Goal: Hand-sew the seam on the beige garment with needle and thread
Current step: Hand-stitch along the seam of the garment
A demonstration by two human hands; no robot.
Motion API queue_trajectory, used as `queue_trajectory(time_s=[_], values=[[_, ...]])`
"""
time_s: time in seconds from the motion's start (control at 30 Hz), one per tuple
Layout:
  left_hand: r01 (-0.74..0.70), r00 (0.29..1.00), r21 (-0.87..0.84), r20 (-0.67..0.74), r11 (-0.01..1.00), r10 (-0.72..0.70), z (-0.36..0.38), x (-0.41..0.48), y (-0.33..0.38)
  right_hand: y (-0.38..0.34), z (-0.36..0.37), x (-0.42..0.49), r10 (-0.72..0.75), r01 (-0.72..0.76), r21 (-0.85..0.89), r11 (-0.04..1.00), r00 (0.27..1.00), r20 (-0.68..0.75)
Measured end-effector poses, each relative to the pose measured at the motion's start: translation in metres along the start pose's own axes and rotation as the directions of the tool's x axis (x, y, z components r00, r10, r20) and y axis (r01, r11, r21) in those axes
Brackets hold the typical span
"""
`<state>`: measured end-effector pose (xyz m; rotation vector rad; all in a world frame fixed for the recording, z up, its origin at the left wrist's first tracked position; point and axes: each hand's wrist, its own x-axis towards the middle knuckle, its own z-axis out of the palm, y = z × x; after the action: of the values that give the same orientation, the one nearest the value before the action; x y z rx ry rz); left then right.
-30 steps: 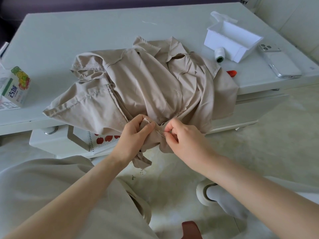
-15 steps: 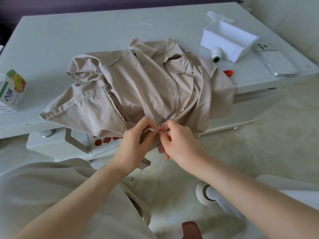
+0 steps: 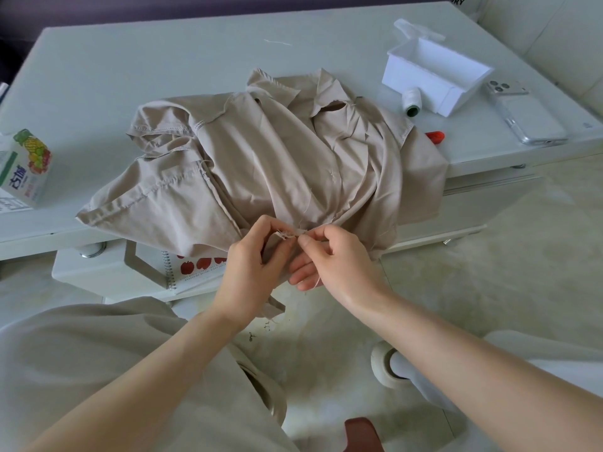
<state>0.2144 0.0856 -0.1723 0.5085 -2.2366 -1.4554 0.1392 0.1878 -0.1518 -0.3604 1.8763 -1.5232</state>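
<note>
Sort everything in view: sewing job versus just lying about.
Job: beige garment, left hand and right hand pinching its seam edge, thread spool, probably the white box.
Lying about: phone, juice carton, apple-print notebook, small red object.

Carton [image 3: 27, 168], well left of the left hand [image 3: 251, 272], is showing two large white Chinese characters on a green band, apparently 古越. The smaller print under them is blurring out and is unreadable. Far beyond the right hand [image 3: 336, 259], at the top edge, black capitals "ORY" are showing on a white surface [image 3: 456, 2], with the word's start cut off. Notebook [image 3: 195, 272], just left of the left hand, is carrying tiny print under its apples, too small to read.
</note>
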Motion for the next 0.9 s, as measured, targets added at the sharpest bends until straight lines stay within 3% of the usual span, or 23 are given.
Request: queue_trajectory(time_s=[0.3,0.63,0.9], values=[[0.064,0.994,-0.047,-0.084,0.997,-0.068,-0.004,0.005,-0.005,0.003,-0.003,-0.014,-0.12,0.151,-0.235,0.96,0.983,0.138],[0.025,1.0,-0.061,0.005,0.998,-0.025,-0.003,-0.001,-0.002,-0.002,-0.006,-0.011,-0.153,0.156,-0.121,0.98,0.988,0.034],[0.035,0.999,-0.037,-0.01,0.999,-0.036,-0.004,0.002,-0.004,0.003,-0.007,-0.01,-0.19,0.197,-0.292,0.936,0.98,0.052]])
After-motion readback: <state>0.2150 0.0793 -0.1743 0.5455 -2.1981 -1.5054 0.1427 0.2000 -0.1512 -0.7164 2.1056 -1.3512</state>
